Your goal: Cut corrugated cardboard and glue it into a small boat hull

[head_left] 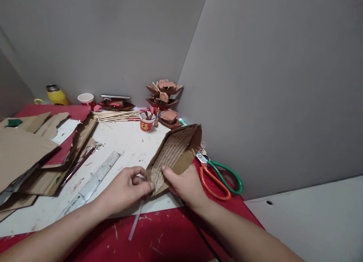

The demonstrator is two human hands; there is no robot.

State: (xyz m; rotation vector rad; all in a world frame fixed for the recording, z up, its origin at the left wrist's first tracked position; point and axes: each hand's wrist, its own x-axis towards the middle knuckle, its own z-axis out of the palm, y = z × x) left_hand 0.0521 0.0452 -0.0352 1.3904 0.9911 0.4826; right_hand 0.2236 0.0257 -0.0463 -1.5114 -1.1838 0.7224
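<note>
A boat-shaped cardboard piece (172, 148) with raised sides and a ribbed inside is held tilted above the front of the white board. My left hand (124, 188) pinches its near left end between thumb and fingers. Gripping the right side is my right hand (185, 180), its thumb inside the piece and its fingers hidden beneath. A translucent stick (136, 221) points down below my left hand. Just right of my right hand lie scissors (218, 175) with one green and one orange handle.
Cardboard sheets (25, 152) are piled at the left beside a metal ruler (98, 177). Farther back stand a red cup (146, 122), thin wooden sticks (116, 115), small brown model boats (164, 92), a white-rimmed cup (86, 100) and a yellow bottle (57, 95). Grey walls rise behind and right.
</note>
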